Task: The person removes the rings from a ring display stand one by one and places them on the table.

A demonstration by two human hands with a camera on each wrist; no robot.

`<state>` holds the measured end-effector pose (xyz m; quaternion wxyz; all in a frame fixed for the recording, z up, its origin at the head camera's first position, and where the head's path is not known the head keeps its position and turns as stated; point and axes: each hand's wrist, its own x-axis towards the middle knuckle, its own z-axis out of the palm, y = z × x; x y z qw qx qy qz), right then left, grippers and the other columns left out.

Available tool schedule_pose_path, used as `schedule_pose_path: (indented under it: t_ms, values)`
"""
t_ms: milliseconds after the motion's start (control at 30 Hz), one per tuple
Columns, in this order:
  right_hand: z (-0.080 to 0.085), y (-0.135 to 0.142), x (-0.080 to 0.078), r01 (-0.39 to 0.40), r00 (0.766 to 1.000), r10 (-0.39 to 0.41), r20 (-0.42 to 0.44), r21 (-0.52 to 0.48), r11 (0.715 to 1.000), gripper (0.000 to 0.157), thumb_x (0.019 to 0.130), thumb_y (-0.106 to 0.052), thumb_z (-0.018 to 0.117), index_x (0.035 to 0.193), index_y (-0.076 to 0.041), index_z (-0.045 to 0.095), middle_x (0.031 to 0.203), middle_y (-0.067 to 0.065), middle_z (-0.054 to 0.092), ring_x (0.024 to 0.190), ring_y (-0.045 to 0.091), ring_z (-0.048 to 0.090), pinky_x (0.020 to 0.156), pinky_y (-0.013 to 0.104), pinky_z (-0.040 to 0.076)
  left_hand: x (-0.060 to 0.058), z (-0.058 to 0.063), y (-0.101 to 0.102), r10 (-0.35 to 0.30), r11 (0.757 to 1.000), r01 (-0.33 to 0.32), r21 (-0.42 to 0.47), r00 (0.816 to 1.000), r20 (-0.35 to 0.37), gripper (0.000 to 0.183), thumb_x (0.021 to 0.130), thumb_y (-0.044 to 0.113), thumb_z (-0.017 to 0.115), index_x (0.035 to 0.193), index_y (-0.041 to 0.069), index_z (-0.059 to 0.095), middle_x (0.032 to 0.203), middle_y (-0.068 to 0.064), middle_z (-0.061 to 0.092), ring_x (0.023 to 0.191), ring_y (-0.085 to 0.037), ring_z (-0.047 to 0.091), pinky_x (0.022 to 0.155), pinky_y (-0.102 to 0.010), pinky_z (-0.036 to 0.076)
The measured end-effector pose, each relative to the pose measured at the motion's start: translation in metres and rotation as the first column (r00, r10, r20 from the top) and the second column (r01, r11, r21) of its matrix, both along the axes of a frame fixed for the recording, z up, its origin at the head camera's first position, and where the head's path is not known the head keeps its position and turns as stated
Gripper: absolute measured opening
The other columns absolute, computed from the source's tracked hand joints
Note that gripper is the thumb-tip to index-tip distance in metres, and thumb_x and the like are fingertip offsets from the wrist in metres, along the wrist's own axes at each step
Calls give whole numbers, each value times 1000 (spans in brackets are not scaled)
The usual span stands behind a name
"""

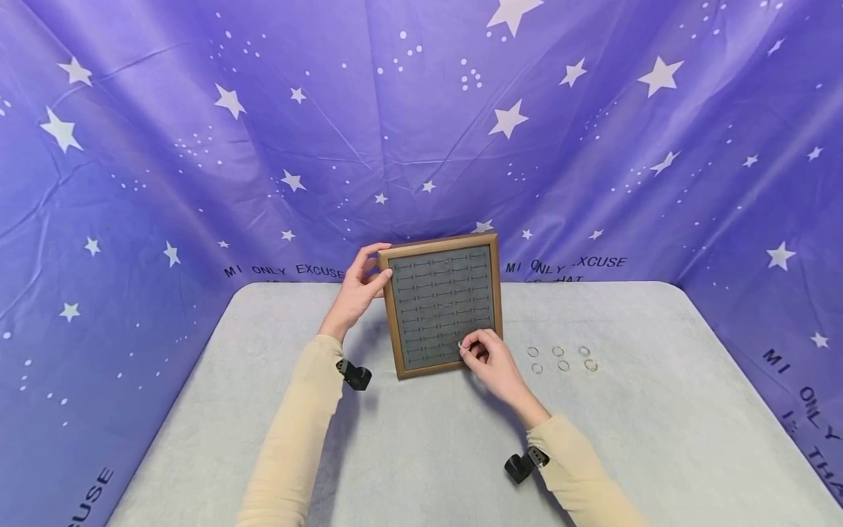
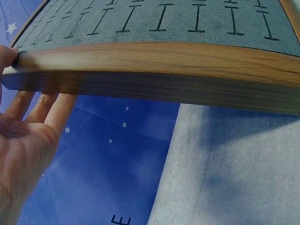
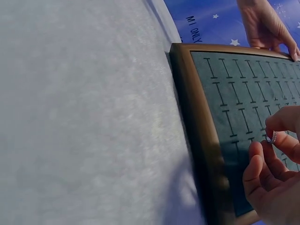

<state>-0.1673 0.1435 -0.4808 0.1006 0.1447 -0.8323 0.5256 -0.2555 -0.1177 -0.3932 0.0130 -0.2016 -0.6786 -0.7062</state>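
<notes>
A wooden-framed ring display board (image 1: 441, 307), lined in dark grey-green fabric with rows of slots, stands tilted up on the table. My left hand (image 1: 358, 293) grips its upper left corner, thumb on the front of the frame and fingers behind, as the left wrist view also shows. Between thumb and fingertips my right hand (image 1: 490, 366) pinches a small silver ring (image 3: 273, 137) with a studded band. The ring is right at the slots in the lower right part of the board. No rings show in the visible slots.
Several rings (image 1: 563, 365) lie in two rows on the grey table (image 1: 645, 417), right of the board. A purple star-patterned cloth (image 1: 421, 132) hangs behind and along both sides. Each wrist carries a small black camera (image 1: 525, 465).
</notes>
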Motion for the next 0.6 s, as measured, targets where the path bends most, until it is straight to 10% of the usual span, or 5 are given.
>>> schedule_pose_path:
  t_ms: [600]
  values:
    - [-10,22,17,69,995,-67,69,-25,997,10,83,5,67,87,-2,62,88,8,56,73,15,52,59,20,43,-2,-2,-1,-10,1000,10,5,1000,-5,44,96,-3,54,137,6,42,120,-23,55,90,-25,64,76,-53,54]
